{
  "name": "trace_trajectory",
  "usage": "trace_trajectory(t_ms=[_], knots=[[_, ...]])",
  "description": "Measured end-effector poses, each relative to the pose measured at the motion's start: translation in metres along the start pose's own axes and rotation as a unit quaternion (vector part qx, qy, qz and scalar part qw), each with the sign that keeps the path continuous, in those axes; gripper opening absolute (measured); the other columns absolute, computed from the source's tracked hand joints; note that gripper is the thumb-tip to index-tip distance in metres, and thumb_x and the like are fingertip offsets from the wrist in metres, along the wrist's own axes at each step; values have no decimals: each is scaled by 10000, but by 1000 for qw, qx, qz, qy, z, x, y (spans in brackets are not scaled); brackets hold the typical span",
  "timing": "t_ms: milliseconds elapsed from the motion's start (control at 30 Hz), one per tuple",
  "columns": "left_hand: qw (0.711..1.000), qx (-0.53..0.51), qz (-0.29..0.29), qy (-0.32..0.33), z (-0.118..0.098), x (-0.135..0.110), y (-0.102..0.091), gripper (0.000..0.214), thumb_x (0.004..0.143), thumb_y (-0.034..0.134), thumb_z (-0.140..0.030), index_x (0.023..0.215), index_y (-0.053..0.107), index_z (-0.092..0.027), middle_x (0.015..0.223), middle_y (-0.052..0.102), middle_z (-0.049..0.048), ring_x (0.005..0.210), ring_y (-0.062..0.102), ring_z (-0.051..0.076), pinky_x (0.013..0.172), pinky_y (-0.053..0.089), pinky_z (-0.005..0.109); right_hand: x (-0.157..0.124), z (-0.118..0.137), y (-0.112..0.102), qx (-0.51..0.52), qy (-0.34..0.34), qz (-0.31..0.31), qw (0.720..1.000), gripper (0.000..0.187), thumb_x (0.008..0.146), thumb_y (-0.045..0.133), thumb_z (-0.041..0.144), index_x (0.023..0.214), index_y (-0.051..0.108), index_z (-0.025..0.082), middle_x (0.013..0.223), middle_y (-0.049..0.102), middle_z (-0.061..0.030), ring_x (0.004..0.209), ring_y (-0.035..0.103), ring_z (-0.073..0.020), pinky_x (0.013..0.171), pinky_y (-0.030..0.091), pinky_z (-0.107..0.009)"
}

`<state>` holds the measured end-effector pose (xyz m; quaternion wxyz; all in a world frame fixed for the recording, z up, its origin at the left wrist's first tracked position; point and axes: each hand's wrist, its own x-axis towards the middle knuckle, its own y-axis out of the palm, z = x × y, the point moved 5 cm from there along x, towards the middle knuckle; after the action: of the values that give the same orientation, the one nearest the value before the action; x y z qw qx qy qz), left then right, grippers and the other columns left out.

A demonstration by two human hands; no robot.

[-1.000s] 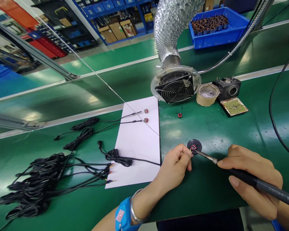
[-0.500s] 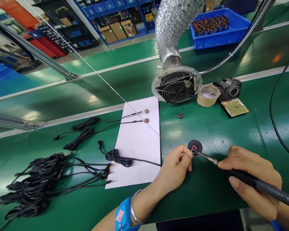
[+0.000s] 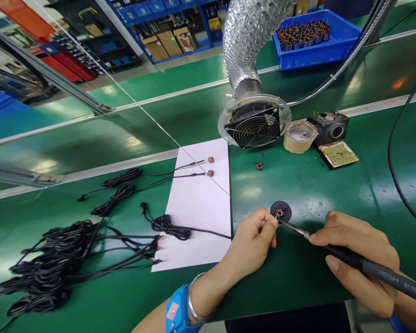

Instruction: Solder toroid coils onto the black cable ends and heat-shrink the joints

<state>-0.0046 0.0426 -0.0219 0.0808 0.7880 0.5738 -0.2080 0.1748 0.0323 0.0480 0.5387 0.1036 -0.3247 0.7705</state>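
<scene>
A small red-wound coil (image 3: pixel 279 213) sits on a round black pad (image 3: pixel 284 207) on the green bench. My left hand (image 3: pixel 251 243) is pinched closed just left of the pad, holding the end of a black cable (image 3: pixel 190 231) at the coil. My right hand (image 3: pixel 362 259) is closed on a black soldering iron (image 3: pixel 367 267), whose metal tip touches the coil from the right.
White paper (image 3: pixel 199 203) holds two finished cables with coils (image 3: pixel 210 160). A pile of black cables (image 3: pixel 55 259) lies at left. Behind stand a fume fan on a foil duct (image 3: pixel 253 125), a tape roll (image 3: pixel 299 136), an iron stand with sponge (image 3: pixel 338 154), a loose coil (image 3: pixel 259 166) and a blue bin (image 3: pixel 312 37).
The right hand and iron slid slightly left, keeping the tip at the coil. The left hand stayed put.
</scene>
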Motion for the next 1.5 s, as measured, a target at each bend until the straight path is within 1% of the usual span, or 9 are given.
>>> trace_trajectory(t_ms=[300, 733, 933, 1067, 1133, 1233, 1300, 1400, 1500], knots=[[1000, 1, 1, 0, 1, -2, 0, 221, 942, 443, -309, 752, 496, -208, 575, 531, -54, 535, 391, 113, 574, 313, 249, 0, 1, -2, -3, 2, 2, 1000, 306, 770, 491, 99, 1024, 651, 158, 669, 565, -23, 543, 522, -158, 494, 406, -324], [1000, 8, 1, 7, 1, 0, 0, 247, 950, 439, -332, 746, 505, -209, 580, 535, -51, 547, 408, 117, 593, 328, 256, -1, 3, -7, -2, 3, -23, 1000, 336, 781, 503, 93, 1071, 651, 174, 698, 590, -28, 569, 555, -174, 531, 447, -352], [1000, -2, 0, 3, -1, 0, 0, 215, 925, 443, -303, 742, 510, -209, 558, 527, -53, 587, 441, 128, 638, 349, 259, -1, -1, -11, -19, -17, -89, 996, 448, 805, 552, 73, 1225, 639, 203, 806, 632, -55, 664, 601, -189, 538, 485, -339], [999, -37, 7, -5, 1, 2, -1, 257, 925, 455, -387, 761, 529, -204, 541, 521, -47, 544, 412, 122, 589, 320, 257, 11, -10, -12, -6, 4, -121, 993, 502, 901, 530, 55, 1358, 558, 261, 733, 634, 1, 560, 579, -127, 469, 479, -259], [998, -65, 13, -18, 3, 4, -2, 271, 911, 474, -429, 779, 535, -200, 518, 500, -55, 485, 345, 108, 537, 277, 254, 24, -12, -7, -36, -1, -85, 996, 419, 905, 564, 57, 1270, 605, 258, 763, 659, 13, 579, 605, -107, 526, 507, -235], [995, -95, 15, -25, 4, 5, -4, 298, 898, 495, -466, 781, 529, -195, 496, 469, -65, 442, 270, 92, 497, 224, 252, 44, -17, 7, -80, -10, 22, 996, 267, 880, 582, 52, 1077, 633, 225, 860, 685, -5, 703, 647, -113, 649, 530, -226], [994, -107, 13, -26, 4, 6, -5, 316, 902, 496, -480, 777, 526, -191, 495, 457, -65, 436, 254, 88, 491, 208, 253, 51, -24, 17, -84, -6, 78, 993, 252, 849, 572, 44, 1035, 612, 210, 871, 674, -9, 730, 627, -123, 676, 521, -237], [993, -113, 14, -23, 4, 6, -6, 328, 910, 490, -487, 778, 528, -188, 503, 448, -62, 446, 261, 91, 497, 209, 257, 51, -35, 29, -81, 11, 117, 990, 276, 806, 574, 42, 1034, 585, 198, 868, 649, -7, 745, 588, -132, 682, 495, -246], [994, -103, 27, -12, 4, 6, -6, 327, 930, 464, -477, 788, 527, -189, 513, 451, -59, 477, 292, 102, 521, 237, 261, 47, -40, 36, -62, -6, 128, 990, 257, 828, 554, 44, 1035, 568, 197, 841, 628, 1, 737, 560, -128, 680, 470, -243]])
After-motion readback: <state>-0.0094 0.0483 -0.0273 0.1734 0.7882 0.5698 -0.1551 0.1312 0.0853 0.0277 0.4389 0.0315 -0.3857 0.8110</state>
